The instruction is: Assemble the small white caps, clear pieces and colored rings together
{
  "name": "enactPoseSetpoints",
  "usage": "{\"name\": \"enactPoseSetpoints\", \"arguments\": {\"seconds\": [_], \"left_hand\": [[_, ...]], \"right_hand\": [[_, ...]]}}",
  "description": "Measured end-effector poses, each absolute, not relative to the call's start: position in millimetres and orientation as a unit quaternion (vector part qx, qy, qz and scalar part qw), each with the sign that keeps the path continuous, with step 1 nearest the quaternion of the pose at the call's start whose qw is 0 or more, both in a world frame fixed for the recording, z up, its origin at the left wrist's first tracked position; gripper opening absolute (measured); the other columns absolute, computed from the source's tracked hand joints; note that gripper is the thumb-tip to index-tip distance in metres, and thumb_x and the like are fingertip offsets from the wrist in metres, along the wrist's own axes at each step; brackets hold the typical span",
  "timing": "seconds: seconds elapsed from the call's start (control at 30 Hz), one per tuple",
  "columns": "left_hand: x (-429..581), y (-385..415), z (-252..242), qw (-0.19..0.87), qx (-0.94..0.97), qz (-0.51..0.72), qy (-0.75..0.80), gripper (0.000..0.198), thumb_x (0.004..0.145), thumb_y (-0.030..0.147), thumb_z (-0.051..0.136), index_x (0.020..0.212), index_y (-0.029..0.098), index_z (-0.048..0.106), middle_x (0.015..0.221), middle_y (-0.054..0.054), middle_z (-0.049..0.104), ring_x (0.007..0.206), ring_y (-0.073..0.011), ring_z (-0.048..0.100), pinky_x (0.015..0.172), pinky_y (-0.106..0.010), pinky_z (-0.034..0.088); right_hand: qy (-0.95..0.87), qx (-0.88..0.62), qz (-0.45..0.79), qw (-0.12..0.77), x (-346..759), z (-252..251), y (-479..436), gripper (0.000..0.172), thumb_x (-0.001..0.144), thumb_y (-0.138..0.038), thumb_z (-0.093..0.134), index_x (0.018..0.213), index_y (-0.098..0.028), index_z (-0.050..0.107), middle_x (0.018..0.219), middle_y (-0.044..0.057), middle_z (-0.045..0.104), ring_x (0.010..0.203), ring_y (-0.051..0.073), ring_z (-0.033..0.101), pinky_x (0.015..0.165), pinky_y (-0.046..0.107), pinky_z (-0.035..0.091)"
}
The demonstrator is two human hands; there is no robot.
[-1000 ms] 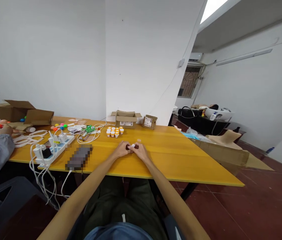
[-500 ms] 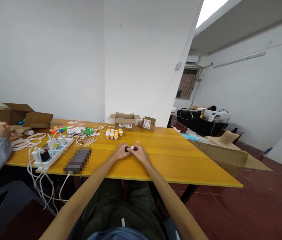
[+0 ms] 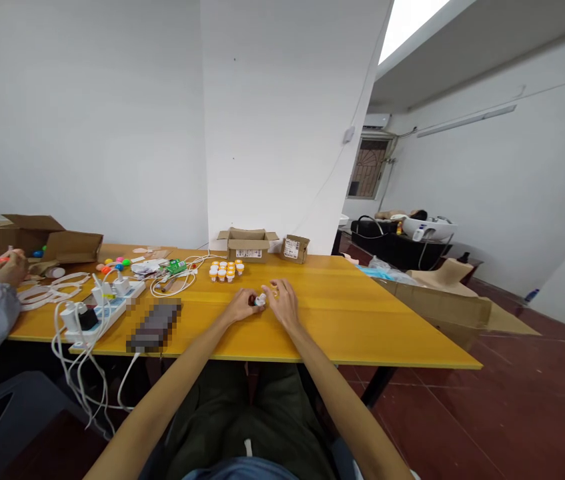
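My left hand (image 3: 241, 305) is closed around a small white container (image 3: 261, 300) just above the table; its label and top are too small to make out. Close beside it, my right hand (image 3: 283, 303) has its fingers apart and curved. A small pale round piece (image 3: 275, 292) shows at the right fingertips; whether they touch it I cannot tell. Further back stands a cluster of several small white jars with orange lids (image 3: 225, 271).
Behind the jars are an open cardboard box (image 3: 247, 245) and a smaller box (image 3: 295, 249). To the left lie a power strip (image 3: 107, 310) with white cables, a blurred-out dark device (image 3: 155, 325) and coloured balls (image 3: 119, 261). At far left, another person's hands (image 3: 9, 268) hold something orange-red.
My right hand has come away from the small container and moved right, its fingers spreading toward the pale round piece. The left hand keeps the container. The view has shifted slightly.
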State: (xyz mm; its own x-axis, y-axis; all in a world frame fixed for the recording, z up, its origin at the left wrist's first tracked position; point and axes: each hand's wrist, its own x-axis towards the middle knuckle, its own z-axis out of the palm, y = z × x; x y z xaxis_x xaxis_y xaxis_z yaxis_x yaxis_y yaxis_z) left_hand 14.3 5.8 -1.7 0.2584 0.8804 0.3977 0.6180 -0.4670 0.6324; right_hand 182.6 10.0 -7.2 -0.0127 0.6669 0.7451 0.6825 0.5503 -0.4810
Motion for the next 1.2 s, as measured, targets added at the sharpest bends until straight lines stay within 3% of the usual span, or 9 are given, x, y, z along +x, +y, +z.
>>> {"name": "enactPoseSetpoints", "arguments": {"seconds": [0.13, 0.3, 0.47, 0.57, 0.73, 0.83, 0.97, 1.2], "left_hand": [[13.7, 8.2, -3.8, 0.169, 0.778, 0.367, 0.482, 0.019, 0.069, 0.035, 0.076, 0.078, 0.020, 0.067, 0.077, 0.000, 0.066, 0.084, -0.0213, 0.058, 0.079, -0.032, 0.047], [13.2, 8.2, -4.1, 0.175, 0.778, 0.363, 0.482, 0.019, 0.069, 0.034, 0.076, 0.080, 0.020, 0.068, 0.078, -0.001, 0.066, 0.085, -0.0217, 0.058, 0.082, -0.033, 0.047], [13.4, 7.7, -3.9, 0.179, 0.779, 0.361, 0.481, 0.020, 0.070, 0.033, 0.075, 0.081, 0.019, 0.068, 0.080, -0.001, 0.066, 0.085, -0.0216, 0.057, 0.084, -0.034, 0.047], [13.8, 9.5, -5.6, 0.182, 0.778, 0.360, 0.482, 0.020, 0.070, 0.034, 0.076, 0.083, 0.019, 0.069, 0.081, -0.002, 0.067, 0.086, -0.0216, 0.057, 0.085, -0.035, 0.047], [13.8, 12.7, -9.8, 0.188, 0.773, 0.365, 0.484, 0.023, 0.069, 0.035, 0.076, 0.085, 0.019, 0.070, 0.082, -0.002, 0.068, 0.087, -0.0221, 0.057, 0.086, -0.034, 0.047], [13.4, 13.4, -11.3, 0.190, 0.773, 0.366, 0.482, 0.023, 0.070, 0.036, 0.076, 0.084, 0.019, 0.070, 0.082, -0.001, 0.069, 0.087, -0.0220, 0.058, 0.085, -0.034, 0.047], [13.8, 13.2, -10.5, 0.191, 0.773, 0.373, 0.476, 0.020, 0.070, 0.035, 0.076, 0.081, 0.019, 0.070, 0.078, -0.001, 0.067, 0.084, -0.0205, 0.059, 0.082, -0.032, 0.047], [15.4, 7.9, -4.3, 0.185, 0.779, 0.355, 0.483, 0.025, 0.072, 0.041, 0.073, 0.081, 0.018, 0.069, 0.076, -0.001, 0.066, 0.079, -0.0201, 0.057, 0.079, -0.032, 0.046]], "right_hand": [[-0.676, -0.498, -0.077, 0.537, 199.2, -13.4, 24.9, 0.029, 0.097, -0.036, 0.044, 0.113, -0.023, 0.065, 0.109, 0.013, 0.065, 0.102, 0.028, 0.058, 0.093, 0.043, 0.047], [-0.682, -0.530, -0.060, 0.500, 207.0, -25.7, 42.8, 0.041, 0.094, -0.034, 0.047, 0.132, -0.023, 0.058, 0.125, 0.015, 0.061, 0.109, 0.031, 0.056, 0.097, 0.048, 0.044], [-0.725, -0.526, -0.042, 0.443, 201.4, -32.2, 49.2, 0.046, 0.091, -0.035, 0.052, 0.136, -0.029, 0.056, 0.139, 0.012, 0.056, 0.112, 0.031, 0.057, 0.095, 0.047, 0.045], [-0.748, -0.516, -0.040, 0.416, 200.6, -34.0, 52.6, 0.039, 0.090, -0.031, 0.055, 0.128, -0.031, 0.062, 0.131, 0.012, 0.062, 0.107, 0.030, 0.060, 0.090, 0.044, 0.047], [-0.740, -0.531, 0.020, 0.412, 205.0, -29.3, 52.5, 0.021, 0.086, -0.023, 0.059, 0.103, -0.028, 0.071, 0.103, 0.010, 0.073, 0.096, 0.028, 0.065, 0.084, 0.039, 0.050], [-0.711, -0.519, 0.082, 0.468, 206.4, -21.6, 44.9, 0.021, 0.087, -0.029, 0.059, 0.103, -0.027, 0.070, 0.097, 0.008, 0.074, 0.091, 0.026, 0.067, 0.081, 0.037, 0.052], [-0.684, -0.471, 0.150, 0.537, 201.8, -10.3, 30.4, 0.034, 0.090, -0.043, 0.053, 0.110, -0.020, 0.068, 0.097, 0.009, 0.074, 0.090, 0.025, 0.068, 0.078, 0.035, 0.052], [-0.734, -0.435, 0.158, 0.496, 191.1, -6.6, 17.3, 0.031, 0.085, -0.042, 0.060, 0.106, -0.023, 0.072, 0.092, 0.005, 0.074, 0.083, 0.022, 0.066, 0.078, 0.033, 0.053]]}}
